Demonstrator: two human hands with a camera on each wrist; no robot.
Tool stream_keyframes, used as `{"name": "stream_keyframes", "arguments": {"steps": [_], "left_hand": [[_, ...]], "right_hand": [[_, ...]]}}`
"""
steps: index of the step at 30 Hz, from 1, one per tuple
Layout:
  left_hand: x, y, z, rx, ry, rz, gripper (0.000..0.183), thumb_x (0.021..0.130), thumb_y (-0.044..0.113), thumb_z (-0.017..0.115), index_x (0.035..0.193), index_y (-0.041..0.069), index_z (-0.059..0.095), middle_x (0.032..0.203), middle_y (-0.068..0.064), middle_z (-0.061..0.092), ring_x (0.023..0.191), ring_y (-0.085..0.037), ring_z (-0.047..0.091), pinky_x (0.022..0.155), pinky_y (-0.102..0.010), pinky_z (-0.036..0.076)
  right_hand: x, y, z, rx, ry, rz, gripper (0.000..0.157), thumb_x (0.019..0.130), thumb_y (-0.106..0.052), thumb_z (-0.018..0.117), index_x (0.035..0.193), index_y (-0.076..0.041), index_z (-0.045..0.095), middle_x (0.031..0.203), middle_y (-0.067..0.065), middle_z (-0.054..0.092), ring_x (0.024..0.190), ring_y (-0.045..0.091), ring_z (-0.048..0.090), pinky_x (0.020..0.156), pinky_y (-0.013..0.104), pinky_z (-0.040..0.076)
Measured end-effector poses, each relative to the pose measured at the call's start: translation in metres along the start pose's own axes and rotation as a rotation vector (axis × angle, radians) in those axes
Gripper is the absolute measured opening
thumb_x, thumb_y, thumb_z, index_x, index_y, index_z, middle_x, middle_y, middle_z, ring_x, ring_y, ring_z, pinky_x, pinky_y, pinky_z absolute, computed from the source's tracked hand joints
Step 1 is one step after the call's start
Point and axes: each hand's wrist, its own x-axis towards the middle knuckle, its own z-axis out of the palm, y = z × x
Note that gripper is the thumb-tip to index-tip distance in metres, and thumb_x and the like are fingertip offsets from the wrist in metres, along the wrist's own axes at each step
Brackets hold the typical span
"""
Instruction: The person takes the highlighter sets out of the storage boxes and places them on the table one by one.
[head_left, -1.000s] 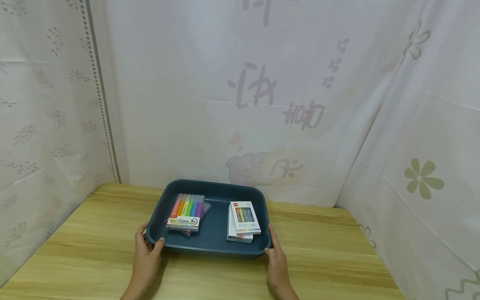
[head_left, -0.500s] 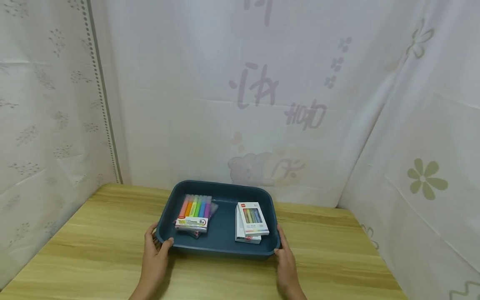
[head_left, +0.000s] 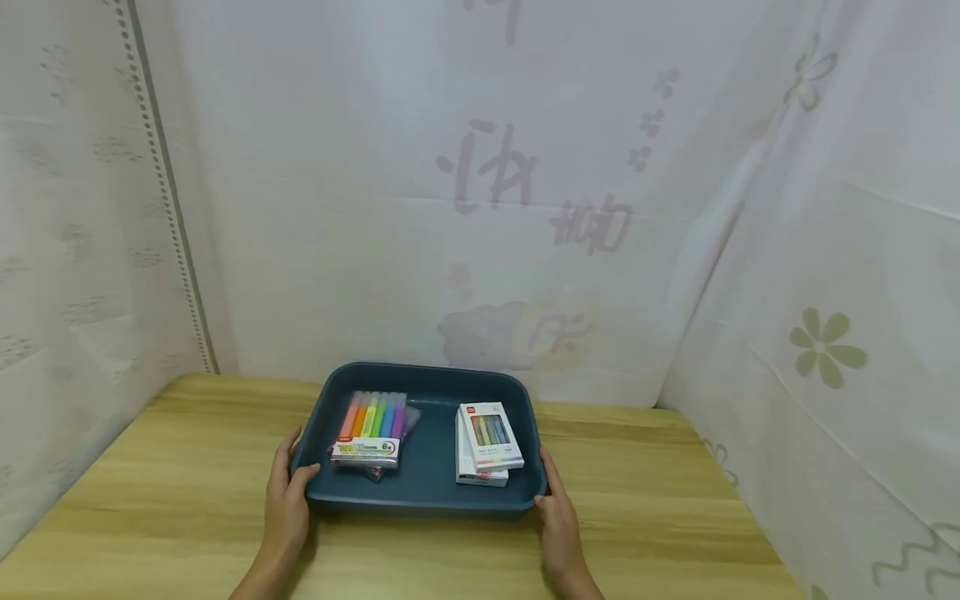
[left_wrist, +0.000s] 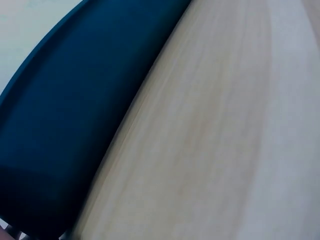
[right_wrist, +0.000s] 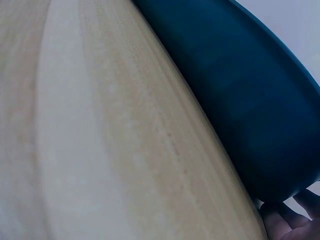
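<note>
Both the left hand (head_left: 288, 504) and the right hand (head_left: 557, 529) have their fingers clamped on the near corners of a smooth, dark blue, round-cornered tray (head_left: 405, 505), which sits on the streaky wood-grain tabletop (head_left: 420, 558). Inside, a flat white box (head_left: 492, 436) lies askew on another white box (head_left: 482, 479); leftward, a glossy clear marker pack (head_left: 371, 427) overlaps a second pack (head_left: 411, 419). Behind hangs creased, printed fabric (head_left: 360, 233).

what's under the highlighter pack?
A second plastic packet, by the look of it, poking out at the right and near edges of the highlighter pack. Its middle and the tray beneath are covered; contents unclear.
</note>
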Motion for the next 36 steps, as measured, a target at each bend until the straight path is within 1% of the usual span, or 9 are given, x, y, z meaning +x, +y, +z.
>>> {"name": "stream_keyframes", "arguments": {"steps": [4, 6, 9, 11, 13, 16, 21, 27, 36], "left_hand": [[0.001, -0.002, -0.002, 0.045, -0.018, -0.009, 0.066, 0.097, 0.003, 0.043, 0.160, 0.014, 0.026, 0.161, -0.019, 0.034, 0.138, -0.020, 0.038, 0.093, 0.001, 0.027], [0.001, -0.003, -0.002, 0.065, -0.034, -0.010, 0.068, 0.097, 0.003, 0.045, 0.161, 0.015, 0.025, 0.164, -0.018, 0.030, 0.145, -0.030, 0.031, 0.102, -0.004, 0.026], [0.001, -0.003, -0.002, 0.091, -0.049, -0.004, 0.070, 0.097, 0.004, 0.046, 0.162, 0.014, 0.022, 0.166, -0.018, 0.025, 0.150, -0.034, 0.026, 0.121, -0.030, 0.024], [0.001, -0.003, -0.002, 0.097, -0.048, 0.003, 0.070, 0.097, 0.004, 0.048, 0.161, 0.013, 0.022, 0.167, -0.018, 0.024, 0.152, -0.036, 0.023, 0.124, -0.050, 0.022], [0.001, -0.004, -0.002, 0.100, -0.042, 0.006, 0.070, 0.097, 0.004, 0.050, 0.161, 0.013, 0.023, 0.167, -0.017, 0.024, 0.152, -0.036, 0.022, 0.121, -0.060, 0.020], [0.001, -0.005, -0.001, 0.103, -0.037, 0.006, 0.070, 0.096, 0.006, 0.053, 0.160, 0.012, 0.025, 0.166, -0.017, 0.026, 0.152, -0.036, 0.023, 0.121, -0.062, 0.020], [0.002, -0.005, -0.002, 0.112, -0.026, 0.001, 0.069, 0.097, 0.008, 0.054, 0.160, 0.014, 0.027, 0.164, -0.017, 0.030, 0.149, -0.034, 0.028, 0.121, -0.056, 0.025], [0.004, -0.005, -0.005, 0.121, -0.029, -0.002, 0.070, 0.097, 0.009, 0.054, 0.160, 0.016, 0.026, 0.163, -0.017, 0.031, 0.147, -0.032, 0.031, 0.120, -0.054, 0.027], [0.004, -0.006, -0.005, 0.108, -0.039, -0.005, 0.071, 0.096, 0.007, 0.055, 0.160, 0.014, 0.026, 0.165, -0.018, 0.029, 0.149, -0.034, 0.027, 0.121, -0.059, 0.022]], "right_hand": [[0.001, -0.001, 0.001, -0.002, -0.002, 0.018, 0.074, 0.092, -0.001, 0.031, 0.162, -0.020, 0.023, 0.170, 0.006, 0.019, 0.155, 0.026, 0.014, 0.100, -0.003, 0.016], [0.001, -0.001, 0.002, -0.003, 0.000, 0.022, 0.074, 0.091, -0.001, 0.031, 0.163, -0.018, 0.022, 0.170, 0.006, 0.018, 0.155, 0.027, 0.014, 0.100, -0.003, 0.016], [0.000, -0.002, 0.003, -0.013, 0.015, 0.029, 0.073, 0.092, -0.002, 0.032, 0.162, -0.020, 0.024, 0.170, 0.006, 0.020, 0.156, 0.027, 0.015, 0.108, 0.004, 0.018], [0.000, -0.004, 0.003, -0.028, 0.030, 0.041, 0.070, 0.094, -0.004, 0.034, 0.162, -0.021, 0.026, 0.169, 0.006, 0.022, 0.156, 0.028, 0.017, 0.118, 0.019, 0.021], [0.001, -0.006, 0.003, -0.050, 0.048, 0.061, 0.066, 0.097, -0.007, 0.038, 0.161, -0.022, 0.029, 0.167, 0.008, 0.028, 0.155, 0.029, 0.023, 0.123, 0.038, 0.024], [0.003, -0.011, 0.001, -0.101, 0.066, 0.075, 0.060, 0.100, -0.011, 0.047, 0.159, -0.019, 0.034, 0.162, 0.016, 0.038, 0.149, 0.035, 0.036, 0.118, 0.056, 0.032], [0.010, -0.026, -0.005, -0.194, 0.078, 0.080, 0.056, 0.099, -0.017, 0.058, 0.153, -0.012, 0.043, 0.149, 0.022, 0.053, 0.131, 0.038, 0.057, 0.104, 0.050, 0.050], [0.014, -0.049, -0.009, -0.253, 0.092, 0.091, 0.050, 0.098, -0.024, 0.063, 0.145, -0.008, 0.053, 0.146, 0.019, 0.057, 0.128, 0.039, 0.060, 0.103, 0.050, 0.051], [0.027, -0.075, -0.008, -0.339, 0.122, 0.006, 0.045, 0.095, -0.031, 0.068, 0.134, -0.009, 0.064, 0.139, 0.018, 0.063, 0.132, 0.037, 0.057, 0.109, 0.053, 0.046]]}}
